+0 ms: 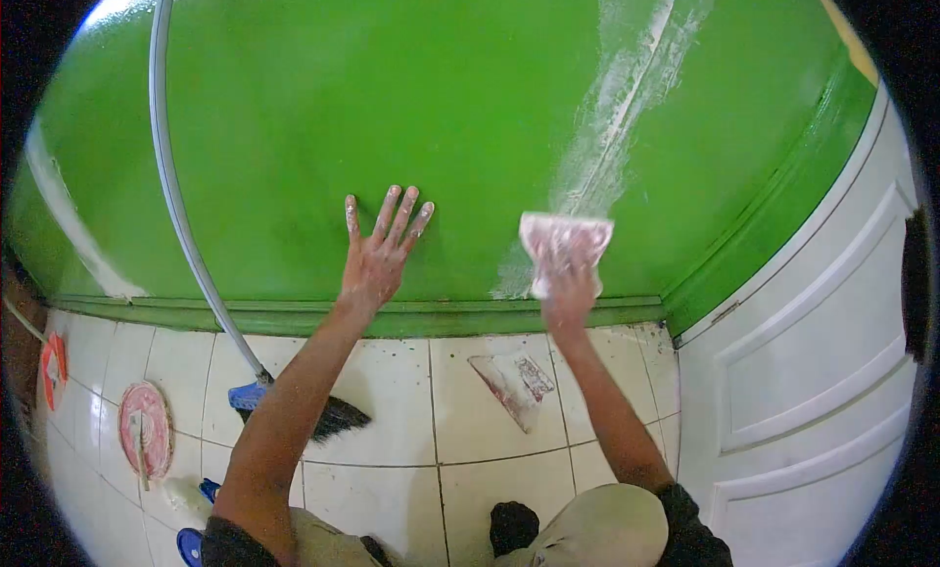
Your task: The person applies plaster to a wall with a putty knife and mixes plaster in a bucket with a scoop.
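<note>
My left hand (pixel 375 261) lies spread on the green wall (pixel 294 126), with white smears on its fingertips. My right hand (pixel 568 288) is closed around a wide putty spreader (pixel 537 226) coated in whitish-pink filler. The spreader is at the wall, near the lower end of a white filler streak (pixel 612 126) that slants up to the right. Motion blurs the right hand a little. On the tiles below lies a second filler-smeared spreader (pixel 514 386).
A broom (pixel 333 418) leans on the wall at left, its grey handle curving upward. Farther left are a round pink-smeared lid (pixel 145 432) with a tool on it and a red-orange item (pixel 53 369). A white panelled door (pixel 813 391) stands at right.
</note>
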`<state>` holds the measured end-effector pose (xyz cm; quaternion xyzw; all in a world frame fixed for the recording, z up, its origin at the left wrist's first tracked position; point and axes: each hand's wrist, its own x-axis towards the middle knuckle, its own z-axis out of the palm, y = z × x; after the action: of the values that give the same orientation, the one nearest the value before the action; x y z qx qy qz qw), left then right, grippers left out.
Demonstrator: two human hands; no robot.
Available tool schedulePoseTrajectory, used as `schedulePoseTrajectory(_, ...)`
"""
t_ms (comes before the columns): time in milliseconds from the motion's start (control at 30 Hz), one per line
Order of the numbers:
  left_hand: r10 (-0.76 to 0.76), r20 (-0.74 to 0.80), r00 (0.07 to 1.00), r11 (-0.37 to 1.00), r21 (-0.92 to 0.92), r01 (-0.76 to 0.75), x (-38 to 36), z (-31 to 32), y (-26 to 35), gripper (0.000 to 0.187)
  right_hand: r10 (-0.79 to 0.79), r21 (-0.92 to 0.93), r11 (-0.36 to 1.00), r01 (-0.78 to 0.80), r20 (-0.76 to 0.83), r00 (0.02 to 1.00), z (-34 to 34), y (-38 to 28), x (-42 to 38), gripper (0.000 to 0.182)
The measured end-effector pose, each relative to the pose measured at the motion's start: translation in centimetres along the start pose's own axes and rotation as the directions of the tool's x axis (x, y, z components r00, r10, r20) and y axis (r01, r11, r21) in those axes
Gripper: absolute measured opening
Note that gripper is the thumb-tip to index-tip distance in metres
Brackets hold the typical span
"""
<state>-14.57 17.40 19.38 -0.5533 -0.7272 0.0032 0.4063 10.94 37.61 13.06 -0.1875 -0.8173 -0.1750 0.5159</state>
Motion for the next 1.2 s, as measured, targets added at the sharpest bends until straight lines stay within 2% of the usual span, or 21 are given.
schedulePoseTrajectory(133,0.004,0.021,1.0,1.0,0.006,-0.004,0.1,-0.3,0.0,0.089,0.021,0.01,1.0,-0.025,0.288,0.958,1.9,-1.0,-9.8,0.064)
schedulePoseTrajectory(167,-0.006,0.062,0.998,0.998,-0.06,0.01,0.1,-0.2,0.0,0.088,0.032,0.024,0.999,-0.045,0.389,0.921,1.9,-1.3,-11.1,0.069)
schedulePoseTrajectory(200,-0.015,0.104,0.994,0.992,-0.126,0.028,0.2,-0.2,0.0,0.088,0.031,0.025,0.999,-0.045,0.388,0.921,1.9,-1.5,-12.2,0.069)
schedulePoseTrajectory(267,-0.015,0.128,0.992,0.992,-0.119,0.03,0.1,-0.5,0.0,0.088,-0.006,0.04,0.999,-0.017,0.504,0.863,1.4,-1.4,-14.3,0.074)
schedulePoseTrajectory(300,-0.016,0.147,0.989,0.993,-0.113,0.033,0.2,-0.6,0.1,0.088,0.013,0.058,0.996,-0.061,0.606,0.795,0.9,-1.3,-14.8,0.072)
schedulePoseTrajectory(400,-0.018,0.084,0.996,0.997,-0.077,0.024,0.1,0.2,0.1,0.087,0.021,0.076,0.995,-0.068,0.495,0.869,0.2,-1.1,-14.8,0.071)
schedulePoseTrajectory(500,-0.021,0.117,0.993,0.998,-0.058,0.028,0.0,0.0,0.2,0.087,0.028,0.053,0.996,-0.069,0.554,0.832,-1.2,-1.0,-13.5,0.064)
schedulePoseTrajectory(533,-0.024,0.098,0.995,0.998,-0.056,0.03,0.2,0.0,0.2,0.087,0.027,0.043,0.997,-0.061,0.542,0.84,-1.7,-1.0,-12.0,0.064)
schedulePoseTrajectory(600,-0.012,0.004,1.0,0.998,-0.055,0.012,-0.1,0.1,0.3,0.083,0.227,0.189,0.941,-0.279,0.255,0.94,-3.2,-1.6,-8.8,0.049)
schedulePoseTrajectory(633,-0.015,-0.013,1.0,0.998,-0.054,0.014,-0.2,0.0,0.2,0.083,0.488,0.267,0.806,-0.528,0.205,0.848,-3.9,-2.0,-5.8,0.034)
schedulePoseTrajectory(700,-0.015,0.008,1.0,0.993,-0.118,0.016,-0.3,-0.2,0.2,0.08,0.445,0.474,0.813,-0.337,-0.135,0.885,-5.6,0.6,2.5,0.03)
schedulePoseTrajectory(733,-0.014,-0.007,1.0,0.992,-0.127,0.013,-0.4,0.0,0.3,0.08,0.382,0.179,0.917,-0.355,-0.146,0.912,-9.0,0.8,8.0,0.031)
schedulePoseTrajectory(767,-0.02,-0.012,1.0,0.987,-0.163,0.017,-0.6,0.3,0.3,0.079,0.251,0.06,0.968,-0.244,-0.218,0.943,-11.1,1.6,13.2,0.033)
schedulePoseTrajectory(800,-0.025,-0.016,1.0,0.981,-0.195,0.021,-0.7,0.4,0.4,0.078,0.314,0.11,0.949,-0.295,-0.267,0.911,-11.6,3.8,16.8,0.035)
schedulePoseTrajectory(833,-0.022,-0.025,0.999,0.98,-0.2,0.017,-0.6,0.3,0.5,0.078,0.118,0.11,0.99,-0.088,-0.302,0.946,-14.3,3.1,22.7,0.04)
schedulePoseTrajectory(867,-0.027,-0.018,0.999,0.984,-0.178,0.024,-0.7,0.1,0.4,0.078,0.062,-0.002,0.998,-0.066,-0.341,0.938,-14.9,4.9,26.5,0.041)
schedulePoseTrajectory(900,-0.031,-0.009,0.999,0.987,-0.156,0.03,-0.7,0.0,0.4,0.078,-0.162,-0.205,0.976,0.08,-0.429,0.889,-14.6,8.7,29.9,0.04)
schedulePoseTrajectory(967,-0.037,-0.016,0.999,0.985,-0.172,0.033,-0.9,-0.1,0.5,0.078,-0.118,-0.326,0.945,-0.002,-0.35,0.929,-16.8,8.1,36.3,0.052)
schedulePoseTrajectory(1067,-0.043,-0.007,0.999,0.983,-0.181,0.041,-1.0,-0.5,0.3,0.079,-0.251,-0.349,0.93,0.114,-0.381,0.89,-16.8,7.6,39.0,0.045)
schedulePoseTrajectory(1167,-0.036,0.025,0.999,0.983,-0.179,0.04,-1.3,-1.2,0.1,0.078,-0.271,-0.332,0.932,0.143,-0.381,0.884,-14.2,7.4,33.8,0.041)
schedulePoseTrajectory(1200,-0.032,0.04,0.999,0.984,-0.174,0.038,-1.4,-1.3,-0.1,0.078,-0.168,-0.283,0.957,0.064,-0.363,0.917,-12.7,6.9,31.3,0.042)
